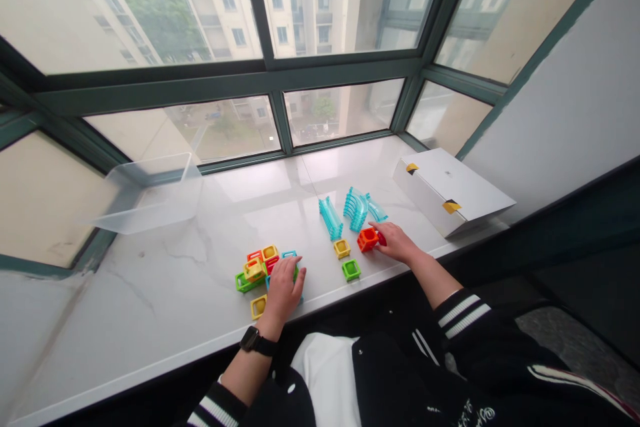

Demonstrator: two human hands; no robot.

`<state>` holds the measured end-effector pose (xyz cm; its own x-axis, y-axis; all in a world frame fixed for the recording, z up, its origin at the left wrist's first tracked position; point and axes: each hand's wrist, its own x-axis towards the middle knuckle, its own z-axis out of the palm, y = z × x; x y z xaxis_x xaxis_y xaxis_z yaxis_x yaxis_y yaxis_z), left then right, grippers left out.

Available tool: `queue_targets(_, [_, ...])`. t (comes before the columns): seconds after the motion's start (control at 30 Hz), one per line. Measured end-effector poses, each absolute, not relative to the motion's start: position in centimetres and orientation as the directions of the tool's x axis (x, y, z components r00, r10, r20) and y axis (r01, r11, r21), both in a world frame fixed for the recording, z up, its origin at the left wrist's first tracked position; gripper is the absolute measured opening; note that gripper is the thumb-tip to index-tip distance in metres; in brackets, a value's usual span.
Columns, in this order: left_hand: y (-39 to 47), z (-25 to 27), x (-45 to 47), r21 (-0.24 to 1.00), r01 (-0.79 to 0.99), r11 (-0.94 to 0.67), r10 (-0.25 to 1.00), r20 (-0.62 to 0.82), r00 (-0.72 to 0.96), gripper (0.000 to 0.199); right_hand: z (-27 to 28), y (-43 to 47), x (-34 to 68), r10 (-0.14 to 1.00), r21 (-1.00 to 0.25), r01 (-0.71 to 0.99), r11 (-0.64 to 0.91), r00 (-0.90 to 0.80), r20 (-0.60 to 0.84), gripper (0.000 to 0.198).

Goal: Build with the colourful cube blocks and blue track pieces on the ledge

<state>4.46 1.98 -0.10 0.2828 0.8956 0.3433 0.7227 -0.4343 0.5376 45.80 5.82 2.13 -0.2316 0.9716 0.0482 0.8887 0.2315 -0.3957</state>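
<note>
Head view: the right hand (395, 242) has its thumb and fingers closed about the right side of an orange block (367, 239), which sits at the marble ledge (175, 310); a darker red part (381, 238) shows between block and palm, and I cannot tell whether the 2 are joined; the left hand (285, 287) lies palm down over a pile of coloured blocks (254, 269), its thumb spread apart from the fingers, and I cannot tell whether it grips any of them; yellow, green, red and blue pieces show around its fingers; a black watch (257, 341) circles the left wrist.

Just left of the orange block stands 1 yellow block (342, 249), with 1 green block (351, 270) nearer the ledge's front edge; behind them lie 3 clear turquoise track pieces (331, 218), 1 straight and 1 curved among them; farther right is a white box (457, 187) with 2 yellow-and-black tabs; far left, well apart from the pile, stands a translucent bin (155, 190), beside the green-framed windows (345, 67).
</note>
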Motion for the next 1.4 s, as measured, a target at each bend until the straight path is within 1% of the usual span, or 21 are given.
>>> queue_targets(0.1, [2.0,-0.1,4.5,0.540,0.721,-0.435,0.895,0.344,0.282,0.034,1.8,5.3,46.9,0.969,-0.407,0.880,0.246,-0.228,0.091,0.073])
queue_targets(0.23, [2.0,-0.2,4.4,0.539,0.721,-0.436,0.896,0.339,0.288,0.034,1.4,4.8,48.3,0.973,-0.388,0.893,0.230,-0.197,0.122,0.056])
queue_targets(0.3, [2.0,-0.2,4.4,0.538,0.721,-0.436,0.895,0.340,0.288,0.034,1.3,4.7,48.6,0.974,-0.388,0.894,0.222,-0.184,0.132,0.051])
queue_targets(0.63, [1.9,0.0,4.5,0.530,0.728,-0.435,0.893,0.359,0.273,0.031,1.3,5.1,48.4,0.975,-0.406,0.889,0.212,-0.163,0.153,0.051])
queue_targets(0.8, [2.0,-0.1,4.4,0.522,0.730,-0.441,0.891,0.352,0.286,0.031,2.1,4.6,48.4,0.970,-0.412,0.881,0.231,-0.174,0.170,0.052])
queue_targets(0.87, [2.0,0.0,4.5,0.527,0.727,-0.441,0.891,0.355,0.283,0.031,2.9,4.3,48.5,0.964,-0.414,0.880,0.233,-0.154,0.215,0.053])
queue_targets(0.97, [1.9,0.1,4.6,0.537,0.721,-0.438,0.893,0.352,0.279,0.032,4.6,3.6,48.3,0.934,-0.427,0.871,0.242,-0.090,0.347,0.051])
queue_targets(1.07, [1.7,0.4,4.7,0.548,0.713,-0.436,0.895,0.346,0.281,0.033,6.9,3.0,46.7,0.863,-0.449,0.853,0.268,-0.006,0.504,0.046])
queue_targets(1.17, [1.3,1.2,4.8,0.555,0.693,-0.461,0.883,0.361,0.299,0.034,9.2,2.5,43.6,0.792,-0.480,0.823,0.304,0.062,0.608,0.040])
queue_targets(1.23, [1.1,2.2,4.4,0.539,0.680,-0.497,0.863,0.386,0.326,0.033,10.5,2.2,41.1,0.773,-0.502,0.794,0.342,0.066,0.631,0.038])
queue_targets(1.3, [1.1,3.5,3.4,0.507,0.689,-0.519,0.846,0.420,0.328,0.033,11.4,2.0,38.8,0.771,-0.524,0.744,0.414,0.019,0.636,0.036])
queue_targets(1.33, [1.2,4.1,2.5,0.491,0.702,-0.516,0.842,0.441,0.310,0.033,11.6,1.9,37.8,0.777,-0.537,0.715,0.448,-0.014,0.629,0.036])
queue_targets(1.4, [1.4,4.7,0.1,0.478,0.743,-0.469,0.845,0.486,0.221,0.034,11.5,1.8,36.0,0.804,-0.576,0.659,0.483,-0.073,0.591,0.034])
